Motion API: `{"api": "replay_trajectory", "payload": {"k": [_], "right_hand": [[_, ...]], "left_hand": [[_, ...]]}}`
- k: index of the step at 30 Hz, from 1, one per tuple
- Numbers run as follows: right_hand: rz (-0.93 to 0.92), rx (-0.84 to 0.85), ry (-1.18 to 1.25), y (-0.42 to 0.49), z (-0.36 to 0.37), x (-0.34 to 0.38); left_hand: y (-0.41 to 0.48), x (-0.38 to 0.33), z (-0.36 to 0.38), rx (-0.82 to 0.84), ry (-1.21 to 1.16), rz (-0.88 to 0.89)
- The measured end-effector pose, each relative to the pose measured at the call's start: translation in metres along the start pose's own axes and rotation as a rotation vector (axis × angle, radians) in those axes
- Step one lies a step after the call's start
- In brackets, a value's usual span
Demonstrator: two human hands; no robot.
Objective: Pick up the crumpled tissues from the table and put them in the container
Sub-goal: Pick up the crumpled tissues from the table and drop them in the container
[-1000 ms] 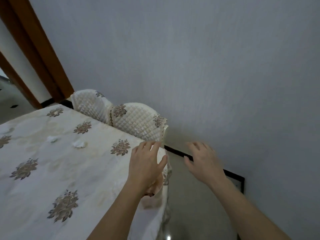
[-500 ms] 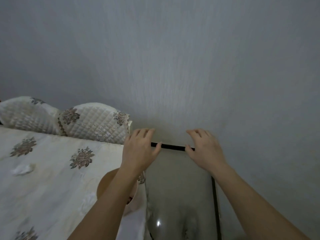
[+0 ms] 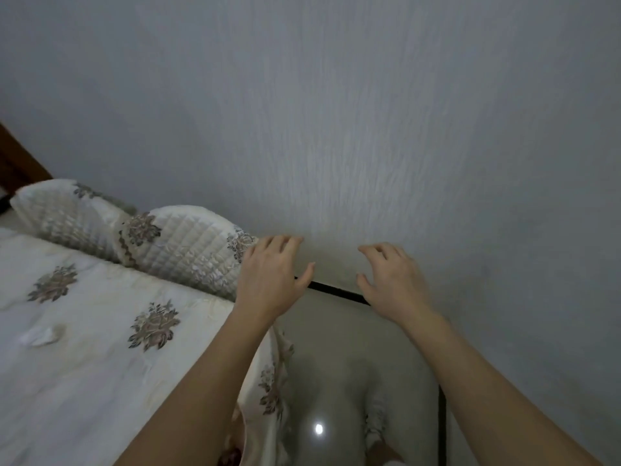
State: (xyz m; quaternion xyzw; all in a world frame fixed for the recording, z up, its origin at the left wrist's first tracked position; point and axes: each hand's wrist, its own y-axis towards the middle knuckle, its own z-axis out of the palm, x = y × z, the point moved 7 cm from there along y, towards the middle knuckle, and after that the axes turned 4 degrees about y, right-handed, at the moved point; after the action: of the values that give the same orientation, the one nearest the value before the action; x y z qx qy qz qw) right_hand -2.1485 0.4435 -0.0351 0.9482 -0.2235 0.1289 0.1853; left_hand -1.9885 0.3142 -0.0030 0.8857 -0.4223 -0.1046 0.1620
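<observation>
- Both hands raised ahead of me, palms down, over the gap between table corner and wall. My left hand hangs above the corner of the cream tablecloth with brown flower motifs; fingers loosely spread, holding nothing.
- My right hand floats over the glossy grey floor, well off the table; fingers slack and apart, also empty.
- One crumpled white tissue lies on the cloth far to my left, well apart from either hand. Whether more tissues lie beyond the frame edge, I cannot tell.
- Container: nothing I can identify as one. A small reddish patch shows beside my left forearm at the bottom edge, too hidden to name.
- Two quilted cream chair backs stand against the far side of the table, near the pale textured wall.
- Progress, my judgement: at least that one tissue is left to collect; neither hand carries anything toward a container. My view points mostly at wall and floor, away from the work.
</observation>
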Motion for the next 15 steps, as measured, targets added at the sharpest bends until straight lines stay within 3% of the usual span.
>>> {"api": "replay_trajectory", "payload": {"k": [8,15], "right_hand": [[-0.195,0.055,0.059,0.142,0.014,-0.050],[-0.344,0.093,0.130,0.231,0.034,-0.062]], "left_hand": [[0.106,0.015,0.042,0.039,0.074,-0.220],[0.142,0.037,0.059,0.052,0.116,-0.390]]}}
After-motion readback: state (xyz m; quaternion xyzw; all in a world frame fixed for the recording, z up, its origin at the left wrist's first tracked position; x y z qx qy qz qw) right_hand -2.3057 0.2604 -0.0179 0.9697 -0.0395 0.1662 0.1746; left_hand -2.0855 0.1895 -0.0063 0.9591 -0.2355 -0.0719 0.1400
